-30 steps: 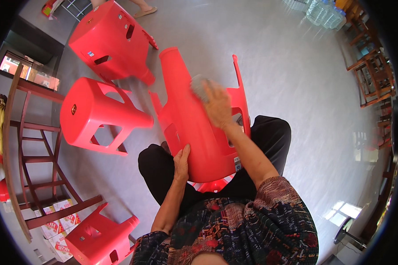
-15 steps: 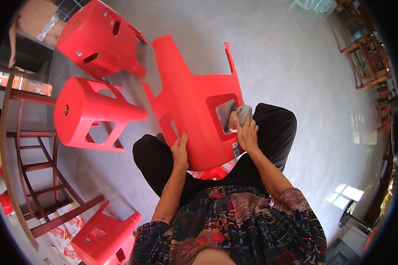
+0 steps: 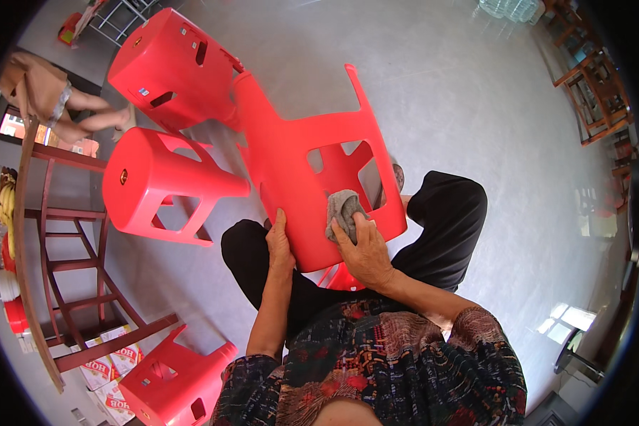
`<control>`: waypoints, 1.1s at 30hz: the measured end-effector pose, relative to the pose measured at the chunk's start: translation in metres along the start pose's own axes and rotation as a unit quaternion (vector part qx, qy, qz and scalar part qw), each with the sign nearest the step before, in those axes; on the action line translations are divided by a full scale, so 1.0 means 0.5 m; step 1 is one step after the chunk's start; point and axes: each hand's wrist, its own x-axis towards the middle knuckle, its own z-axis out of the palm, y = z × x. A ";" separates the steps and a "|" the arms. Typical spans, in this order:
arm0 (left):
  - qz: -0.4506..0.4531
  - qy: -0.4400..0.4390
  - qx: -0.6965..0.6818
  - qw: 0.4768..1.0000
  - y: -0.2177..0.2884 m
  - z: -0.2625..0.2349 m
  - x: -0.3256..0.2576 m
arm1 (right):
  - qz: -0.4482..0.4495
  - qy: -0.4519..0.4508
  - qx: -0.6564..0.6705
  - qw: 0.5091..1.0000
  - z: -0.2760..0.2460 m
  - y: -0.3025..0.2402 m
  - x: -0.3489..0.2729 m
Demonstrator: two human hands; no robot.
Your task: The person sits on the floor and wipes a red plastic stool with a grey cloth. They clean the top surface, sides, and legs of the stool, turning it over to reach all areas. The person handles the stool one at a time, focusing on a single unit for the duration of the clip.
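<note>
Floor [image 3: 504, 135] gleams grey around red stools [image 3: 285, 156]; right fingers [image 3: 343, 237] pinch a cloth [image 3: 342, 206] on one; left fingers [image 3: 280, 224] touch it, grip partly hidden.

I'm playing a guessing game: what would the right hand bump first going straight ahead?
Beyond its grey cloth, the right hand would probably first meet the red stool under that cloth, though depth is unclear.

I get a bright view, the grey floor [image 3: 476, 92] paler on the right, dimmer and softly shadowed at left. Window-shaped glare shows white at lower right. The central red plastic stool [image 3: 287, 153] looks sharp, gently shiny; fisheye distortion bows the wooden frame [image 3: 113, 343] near the black left rim.
</note>
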 end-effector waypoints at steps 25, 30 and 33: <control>-0.043 -0.036 -0.062 0.996 0.181 -0.057 0.055 | 0.478 0.010 0.721 0.502 0.071 0.246 0.108; -0.097 -0.072 -0.039 0.992 0.256 -0.016 0.064 | 0.481 0.051 0.652 0.584 0.036 0.217 0.123; -0.023 -0.040 0.086 0.995 0.274 -0.077 0.075 | 0.462 0.057 0.676 0.571 -0.016 0.168 0.128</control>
